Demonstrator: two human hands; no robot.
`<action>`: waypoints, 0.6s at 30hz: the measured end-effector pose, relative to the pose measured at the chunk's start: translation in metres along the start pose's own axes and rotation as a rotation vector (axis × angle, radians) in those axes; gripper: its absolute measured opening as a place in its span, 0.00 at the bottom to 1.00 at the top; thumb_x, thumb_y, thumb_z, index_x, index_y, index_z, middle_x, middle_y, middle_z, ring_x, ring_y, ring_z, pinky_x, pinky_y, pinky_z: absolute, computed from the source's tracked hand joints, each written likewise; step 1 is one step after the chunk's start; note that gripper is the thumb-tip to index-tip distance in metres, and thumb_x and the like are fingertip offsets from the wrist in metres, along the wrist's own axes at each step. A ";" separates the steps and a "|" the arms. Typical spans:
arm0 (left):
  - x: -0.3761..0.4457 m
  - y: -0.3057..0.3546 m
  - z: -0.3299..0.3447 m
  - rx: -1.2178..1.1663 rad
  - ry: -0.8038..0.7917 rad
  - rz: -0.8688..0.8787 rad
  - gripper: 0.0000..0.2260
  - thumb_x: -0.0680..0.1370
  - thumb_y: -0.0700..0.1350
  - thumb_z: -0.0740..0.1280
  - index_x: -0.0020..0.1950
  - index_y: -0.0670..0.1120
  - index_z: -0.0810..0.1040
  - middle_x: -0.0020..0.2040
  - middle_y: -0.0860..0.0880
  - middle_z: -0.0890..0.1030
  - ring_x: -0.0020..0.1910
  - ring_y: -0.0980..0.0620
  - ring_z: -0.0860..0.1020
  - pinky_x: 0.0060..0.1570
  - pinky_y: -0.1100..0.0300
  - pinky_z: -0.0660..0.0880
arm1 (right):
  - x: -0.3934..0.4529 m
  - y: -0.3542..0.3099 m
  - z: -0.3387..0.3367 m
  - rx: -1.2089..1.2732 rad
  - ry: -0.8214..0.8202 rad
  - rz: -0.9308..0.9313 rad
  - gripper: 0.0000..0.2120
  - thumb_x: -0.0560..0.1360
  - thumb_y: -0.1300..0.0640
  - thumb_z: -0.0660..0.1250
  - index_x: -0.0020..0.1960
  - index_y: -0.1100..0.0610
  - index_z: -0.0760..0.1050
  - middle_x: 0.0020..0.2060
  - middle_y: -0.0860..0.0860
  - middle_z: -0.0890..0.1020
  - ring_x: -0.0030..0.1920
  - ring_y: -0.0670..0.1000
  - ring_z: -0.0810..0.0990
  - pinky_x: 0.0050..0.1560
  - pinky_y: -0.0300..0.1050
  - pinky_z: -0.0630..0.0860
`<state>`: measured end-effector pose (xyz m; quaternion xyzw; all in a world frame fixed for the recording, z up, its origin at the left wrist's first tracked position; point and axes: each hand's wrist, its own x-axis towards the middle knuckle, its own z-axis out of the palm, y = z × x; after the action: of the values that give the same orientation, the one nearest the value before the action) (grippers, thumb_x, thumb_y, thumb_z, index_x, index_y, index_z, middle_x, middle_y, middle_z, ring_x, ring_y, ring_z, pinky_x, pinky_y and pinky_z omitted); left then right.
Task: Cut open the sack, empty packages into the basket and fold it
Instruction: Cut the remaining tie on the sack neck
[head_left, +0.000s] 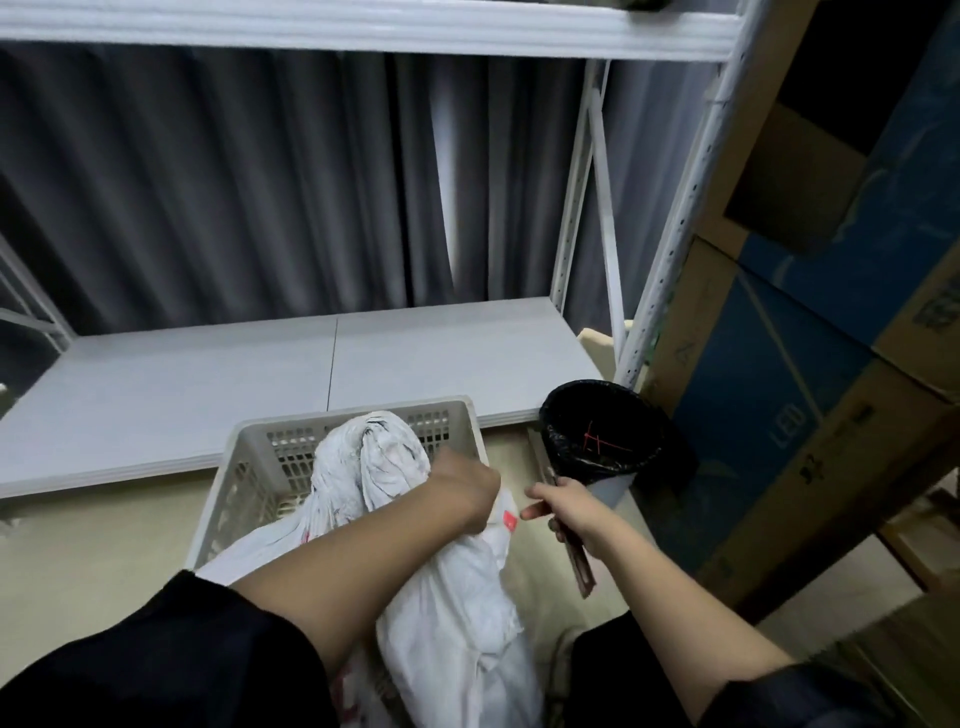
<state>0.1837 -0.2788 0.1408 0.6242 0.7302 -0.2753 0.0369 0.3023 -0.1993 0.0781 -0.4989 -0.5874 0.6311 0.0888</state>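
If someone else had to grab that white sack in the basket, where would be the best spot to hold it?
Probably the gathered neck at the top of the white sack, coming down from above. There the fabric bunches into a narrow twist that fingers can close around, while the body below is wide and slack. The left hand grips just under that neck, at its right side; the sack's top leans into the basket.

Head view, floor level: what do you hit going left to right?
basket → sack → left hand, gripping the sack → right hand, holding a cutter → black bin → cardboard boxes
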 end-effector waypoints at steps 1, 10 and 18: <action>-0.005 -0.007 -0.005 -0.056 0.075 -0.017 0.15 0.79 0.49 0.61 0.64 0.47 0.73 0.63 0.46 0.78 0.62 0.46 0.76 0.56 0.55 0.69 | -0.003 -0.001 0.004 0.045 0.032 -0.030 0.07 0.77 0.56 0.63 0.44 0.55 0.65 0.33 0.52 0.77 0.20 0.44 0.62 0.21 0.35 0.58; -0.020 -0.065 -0.020 -0.998 0.619 -0.167 0.14 0.83 0.48 0.54 0.59 0.45 0.77 0.57 0.43 0.76 0.60 0.43 0.74 0.58 0.54 0.70 | -0.021 -0.059 0.003 0.665 -0.073 -0.233 0.15 0.67 0.41 0.70 0.37 0.53 0.76 0.36 0.54 0.76 0.39 0.55 0.74 0.44 0.47 0.68; -0.032 -0.092 -0.041 -1.698 0.677 -0.056 0.12 0.78 0.40 0.59 0.56 0.45 0.80 0.55 0.47 0.81 0.56 0.47 0.79 0.59 0.51 0.74 | -0.073 -0.118 0.026 0.422 -0.086 -0.514 0.17 0.71 0.53 0.72 0.54 0.60 0.71 0.43 0.53 0.78 0.43 0.50 0.77 0.45 0.45 0.74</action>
<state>0.1163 -0.2953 0.2210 0.4168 0.6740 0.5514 0.2607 0.2632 -0.2327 0.2098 -0.2779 -0.5534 0.7164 0.3215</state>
